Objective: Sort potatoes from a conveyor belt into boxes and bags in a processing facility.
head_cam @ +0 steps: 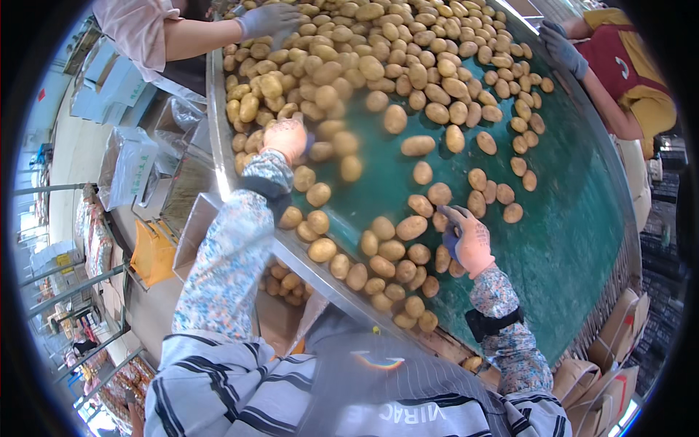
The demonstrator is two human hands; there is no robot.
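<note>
My left hand (285, 137), in a peach work glove with a dark palm, reaches into the potato pile (327, 71) along the left side of the green conveyor belt (551, 257). Its fingers are mostly hidden behind the back of the hand, so any grip is unclear. On the near part of the belt, my right hand (468, 240) wears a similar glove. Its fingers are bent and apart, close beside a potato (440, 222) and with nothing seen held. Several loose potatoes (391, 251) lie to its left, up to the metal edge (327, 284).
A co-worker's gloved hand (270, 21) touches the pile at upper left. Another person's gloved hand (562, 49) is at the right rim. Below the metal edge, a box holds more potatoes (286, 283). Cardboard boxes (614, 328) stand at lower right, plastic-lined cartons (128, 164) at left.
</note>
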